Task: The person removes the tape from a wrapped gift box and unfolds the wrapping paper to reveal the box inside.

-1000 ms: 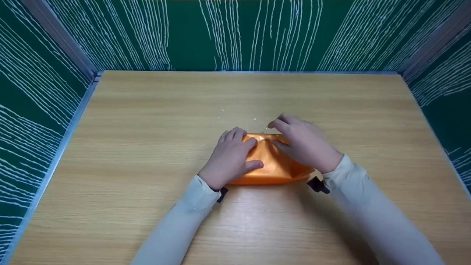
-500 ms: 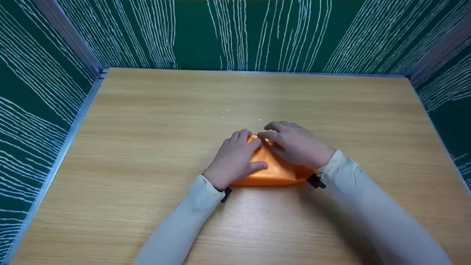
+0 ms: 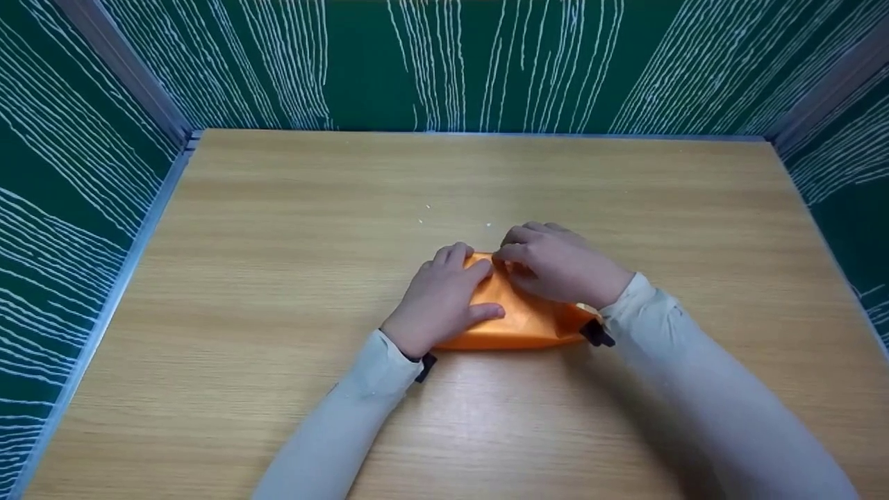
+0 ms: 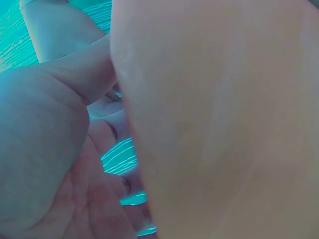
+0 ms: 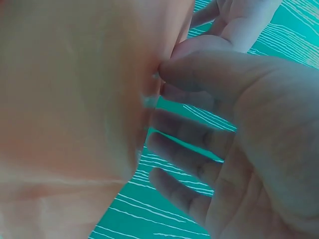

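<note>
A glossy orange bag (image 3: 517, 323) lies at the middle of the table in the head view, and its sheet fills much of both wrist views. My left hand (image 3: 444, 295) grips its left end, thumb on the near face and the other fingers over the far edge. At the far edge, right of centre, my right hand (image 3: 559, 267) pinches the bag between thumb and index finger. In the right wrist view the thumb (image 5: 199, 74) presses the bag's edge, while the other fingers stay loosely spread behind it. The bag's contents are hidden.
The wooden table (image 3: 278, 208) spreads around the hands. A few tiny white bits (image 3: 488, 224) lie beyond the bag. Green walls (image 3: 368, 69) with white streaks enclose the far side and both flanks.
My right hand has come left and closed its thumb and index finger on the bag's far edge. The left hand keeps its grip. The head view has shifted slightly.
</note>
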`<state>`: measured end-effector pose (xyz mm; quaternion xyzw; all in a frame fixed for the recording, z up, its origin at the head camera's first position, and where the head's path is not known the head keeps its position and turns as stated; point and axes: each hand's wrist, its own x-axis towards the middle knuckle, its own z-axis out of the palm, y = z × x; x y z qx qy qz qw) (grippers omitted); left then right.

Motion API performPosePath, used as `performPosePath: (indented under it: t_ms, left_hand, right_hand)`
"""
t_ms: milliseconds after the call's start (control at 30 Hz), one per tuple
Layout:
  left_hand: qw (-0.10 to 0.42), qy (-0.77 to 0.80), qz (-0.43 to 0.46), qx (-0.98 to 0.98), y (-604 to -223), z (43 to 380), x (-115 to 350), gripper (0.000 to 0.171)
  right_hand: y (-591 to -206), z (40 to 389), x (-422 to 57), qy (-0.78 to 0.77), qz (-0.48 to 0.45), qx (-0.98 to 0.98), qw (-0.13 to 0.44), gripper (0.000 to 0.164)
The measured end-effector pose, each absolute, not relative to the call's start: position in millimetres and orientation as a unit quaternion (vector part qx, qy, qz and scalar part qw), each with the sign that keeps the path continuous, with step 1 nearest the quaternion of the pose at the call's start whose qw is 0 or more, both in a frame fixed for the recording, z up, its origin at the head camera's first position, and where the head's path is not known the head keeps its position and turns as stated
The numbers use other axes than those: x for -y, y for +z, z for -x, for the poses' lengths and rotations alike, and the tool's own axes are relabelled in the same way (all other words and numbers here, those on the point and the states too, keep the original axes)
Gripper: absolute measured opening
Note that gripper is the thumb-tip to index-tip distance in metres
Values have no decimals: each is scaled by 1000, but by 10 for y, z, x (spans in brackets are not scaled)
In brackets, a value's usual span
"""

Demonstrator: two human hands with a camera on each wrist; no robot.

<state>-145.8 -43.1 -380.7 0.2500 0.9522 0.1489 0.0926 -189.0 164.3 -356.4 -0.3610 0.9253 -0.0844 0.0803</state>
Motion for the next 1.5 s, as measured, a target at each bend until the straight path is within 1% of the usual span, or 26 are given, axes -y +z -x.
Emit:
performPosePath:
  t_ms: [233, 467, 533, 733, 867, 1067, 1167, 1300, 1400, 1500]
  left_hand:
    - [78, 162, -254, -950, -3820, 1461, 440, 63]
    - [74, 165, -258, -949, -3827, 1465, 433, 63]
    - [73, 164, -260, -949, -3827, 1464, 432, 62]
    - [76, 162, -257, -950, -3820, 1460, 436, 60]
    - [81, 167, -255, -949, -3813, 1461, 435, 61]
    - [79, 171, -254, -949, -3816, 1464, 443, 61]
    - [68, 175, -257, -948, -3827, 1460, 451, 59]
    - [54, 177, -263, -947, -3827, 1452, 458, 57]
    - [56, 172, -263, -948, -3820, 1453, 456, 59]
    - [61, 169, -262, -948, -3819, 1460, 448, 61]
  right_hand:
    - [-3562, 1909, -1673, -86, 403, -909, 70, 34]
    - [-3562, 1923, -1674, -79, 387, -916, 70, 30]
    - [-3566, 1933, -1672, -76, 376, -921, 72, 32]
    - [-3573, 1961, -1664, -94, 337, -928, 125, 46]
    - [-3569, 1975, -1643, -106, 327, -927, 147, 46]
    - [-3573, 2011, -1607, -105, 283, -934, 193, 61]
    - [-3590, 2042, -1607, -124, 291, -927, 203, 56]
    - [-3609, 2079, -1629, -146, 307, -920, 196, 47]
    - [-3627, 2107, -1646, -157, 279, -924, 210, 50]
    - [-3634, 2136, -1672, -162, 235, -926, 247, 54]
